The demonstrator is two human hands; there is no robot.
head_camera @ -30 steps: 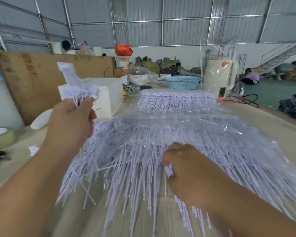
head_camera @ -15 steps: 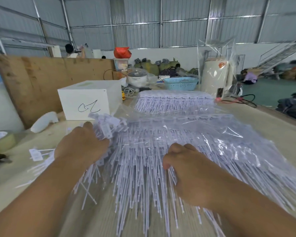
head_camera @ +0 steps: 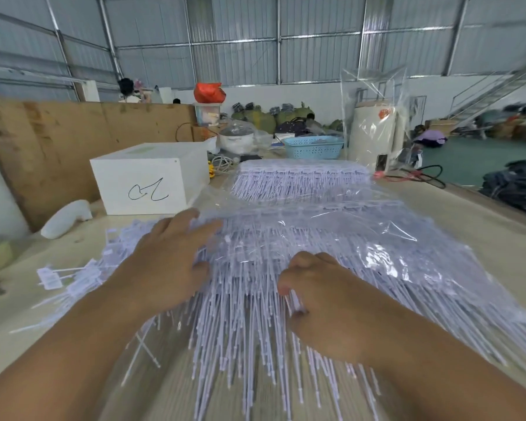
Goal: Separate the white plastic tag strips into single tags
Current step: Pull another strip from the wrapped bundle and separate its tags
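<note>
White tag strips (head_camera: pixel 255 299) under both hands

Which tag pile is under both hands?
The near pile of tag strips, partly under clear plastic. The far pile by the blue basket lies untouched.

Two bare forearms enter from the lower corners of the frame, one from the lower left and one from the lower right. The left hand (head_camera: pixel 167 262) and the right hand (head_camera: pixel 325 302) wear no gloves, rings or watch. No sleeve shows on either arm.
</note>
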